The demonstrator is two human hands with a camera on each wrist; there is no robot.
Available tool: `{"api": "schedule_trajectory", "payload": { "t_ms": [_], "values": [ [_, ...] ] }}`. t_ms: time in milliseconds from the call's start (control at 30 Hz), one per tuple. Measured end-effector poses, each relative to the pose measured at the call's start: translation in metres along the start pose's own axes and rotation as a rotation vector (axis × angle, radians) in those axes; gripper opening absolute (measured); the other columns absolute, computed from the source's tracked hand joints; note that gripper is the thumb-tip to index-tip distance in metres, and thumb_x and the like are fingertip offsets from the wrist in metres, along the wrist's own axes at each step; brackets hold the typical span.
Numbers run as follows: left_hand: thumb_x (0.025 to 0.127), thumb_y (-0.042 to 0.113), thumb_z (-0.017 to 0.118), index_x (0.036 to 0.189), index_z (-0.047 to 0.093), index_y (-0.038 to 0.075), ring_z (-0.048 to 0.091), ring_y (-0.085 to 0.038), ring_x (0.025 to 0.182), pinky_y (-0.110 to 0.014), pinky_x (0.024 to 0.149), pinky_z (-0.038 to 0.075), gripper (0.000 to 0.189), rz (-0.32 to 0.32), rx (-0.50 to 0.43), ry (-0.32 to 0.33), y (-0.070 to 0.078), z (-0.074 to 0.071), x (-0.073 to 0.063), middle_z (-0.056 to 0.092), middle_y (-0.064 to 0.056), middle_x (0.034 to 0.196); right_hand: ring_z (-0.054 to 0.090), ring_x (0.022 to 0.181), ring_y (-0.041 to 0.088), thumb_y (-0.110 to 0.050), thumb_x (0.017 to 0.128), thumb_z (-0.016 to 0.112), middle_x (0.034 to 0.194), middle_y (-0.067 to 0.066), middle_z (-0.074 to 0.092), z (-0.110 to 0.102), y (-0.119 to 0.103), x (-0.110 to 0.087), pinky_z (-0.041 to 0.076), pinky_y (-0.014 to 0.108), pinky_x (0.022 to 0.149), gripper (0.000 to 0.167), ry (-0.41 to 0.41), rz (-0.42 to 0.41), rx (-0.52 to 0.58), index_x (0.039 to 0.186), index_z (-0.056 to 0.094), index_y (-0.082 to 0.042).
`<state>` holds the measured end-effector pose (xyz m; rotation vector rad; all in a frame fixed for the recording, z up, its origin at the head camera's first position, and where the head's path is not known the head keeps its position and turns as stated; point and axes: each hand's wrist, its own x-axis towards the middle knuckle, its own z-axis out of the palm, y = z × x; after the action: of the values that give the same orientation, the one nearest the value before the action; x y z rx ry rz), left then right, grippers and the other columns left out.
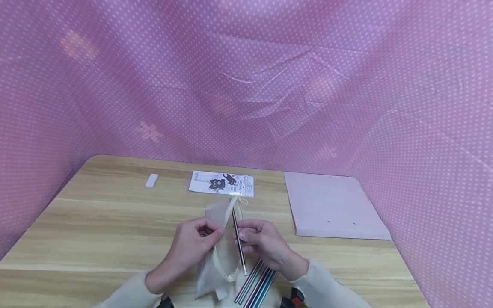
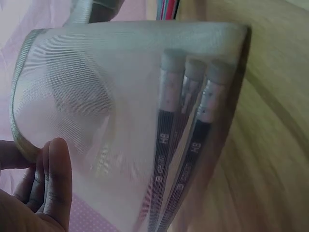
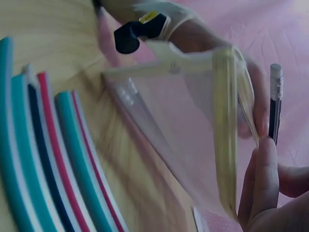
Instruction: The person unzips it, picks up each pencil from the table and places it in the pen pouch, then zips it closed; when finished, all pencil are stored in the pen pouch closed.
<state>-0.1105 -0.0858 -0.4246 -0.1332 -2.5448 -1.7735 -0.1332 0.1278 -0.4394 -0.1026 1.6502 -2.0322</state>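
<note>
A see-through mesh zip pouch (image 1: 207,280) stands with its mouth spread between the two hands. My left hand (image 1: 192,241) pinches one side of the zip edge between thumb and fingers. Dark pencils with white erasers (image 2: 163,130) lie inside, showing through the mesh in the left wrist view. My right hand (image 1: 265,244) grips one dark striped pencil (image 1: 237,236) at the pouch's mouth, its eraser end towards me. Whether those right fingers also touch the zip edge, I cannot tell. Below the right hand, several teal, red and dark pencils (image 1: 255,285) lie on the table.
Behind the pouch lies a packaged ruler set (image 1: 221,184) with black cats on it. A white eraser (image 1: 152,180) is at the back left. On the right a pale lilac board (image 1: 331,205) rests on the wooden table (image 1: 96,226). Pink dotted cloth (image 1: 246,85) hangs around it.
</note>
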Motion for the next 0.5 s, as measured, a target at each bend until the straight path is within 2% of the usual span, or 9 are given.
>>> {"api": "schedule_trajectory", "payload": {
  "t_ms": [100, 233, 500],
  "values": [
    [0.084, 0.013, 0.081, 0.079, 0.074, 0.016, 0.062, -0.008, 0.065, -0.021, 0.057, 0.053, 0.009, 0.026, 0.0, -0.013, 0.001, 0.001, 0.001, 0.072, 0.001, 0.074, 0.073, 0.083, 0.008, 0.001, 0.093, 0.062, 0.092, -0.004, 0.078, 0.007, -0.002, 0.001, 0.061, 0.02, 0.068, 0.045, 0.015, -0.008, 0.001, 0.135, 0.051, 0.014],
    [0.084, 0.014, 0.081, 0.08, 0.074, 0.016, 0.062, -0.008, 0.062, -0.021, 0.056, 0.053, 0.008, 0.025, -0.002, -0.033, 0.002, 0.001, 0.001, 0.073, 0.001, 0.072, 0.073, 0.082, 0.008, 0.003, 0.094, 0.062, 0.095, -0.001, 0.078, 0.012, -0.001, 0.007, 0.06, 0.02, 0.065, 0.042, 0.048, -0.011, -0.037, 0.133, 0.053, 0.012],
    [0.086, 0.015, 0.08, 0.085, 0.075, 0.009, 0.066, -0.011, 0.058, -0.024, 0.055, 0.057, 0.008, -0.054, -0.057, -0.073, 0.0, 0.001, 0.003, 0.075, -0.004, 0.075, 0.07, 0.075, 0.005, 0.003, 0.091, 0.066, 0.095, 0.001, 0.078, 0.018, 0.004, 0.013, 0.058, 0.018, 0.06, 0.04, 0.108, -0.037, -0.118, 0.13, 0.058, 0.011]
  ]
}}
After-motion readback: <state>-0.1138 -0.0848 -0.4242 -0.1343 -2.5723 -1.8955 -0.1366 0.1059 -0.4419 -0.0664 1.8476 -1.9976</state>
